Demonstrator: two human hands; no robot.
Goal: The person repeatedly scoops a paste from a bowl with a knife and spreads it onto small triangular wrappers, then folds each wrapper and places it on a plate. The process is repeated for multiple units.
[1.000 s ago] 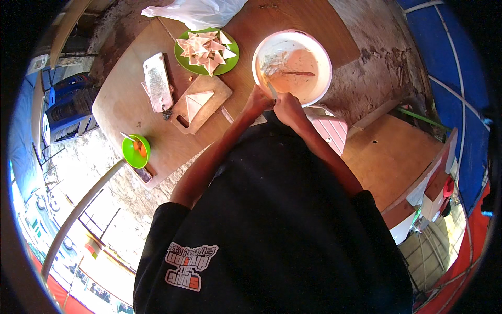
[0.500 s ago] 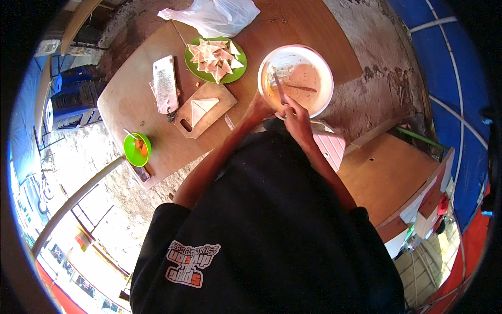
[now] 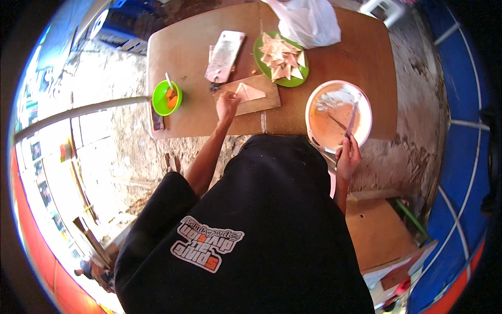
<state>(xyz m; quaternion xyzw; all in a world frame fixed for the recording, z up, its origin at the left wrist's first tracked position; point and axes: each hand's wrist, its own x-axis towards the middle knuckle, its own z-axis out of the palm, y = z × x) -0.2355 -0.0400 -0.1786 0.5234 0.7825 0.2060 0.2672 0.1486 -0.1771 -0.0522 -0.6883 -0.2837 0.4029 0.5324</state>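
My left hand [image 3: 227,106] reaches over the left end of a wooden cutting board [image 3: 256,107]. Its fingers are drawn together at the left corner of the pale triangular slices [image 3: 250,93] lying there; the hand hides the board's handle end. In my right hand [image 3: 349,154] is a knife [image 3: 353,115], its blade pointing up over a round white bowl [image 3: 312,121]. Pale orange, wet-looking residue coats the inside of that bowl. Behind the board, a green plate [image 3: 300,81] carries a heap of similar pale triangles [image 3: 282,55].
A pink-and-white rectangular slab [image 3: 226,55] lies behind the board on the brown table [image 3: 183,47]. To the left stand a green bowl [image 3: 174,108] with orange pieces and a spoon, and a phone [image 3: 157,121]. A white plastic bag [image 3: 311,23] sits at the back.
My left hand has left the bowl's rim and moved left to the cutting board. The right hand still holds the knife, now nearer the bowl's right rim. The view has shifted.
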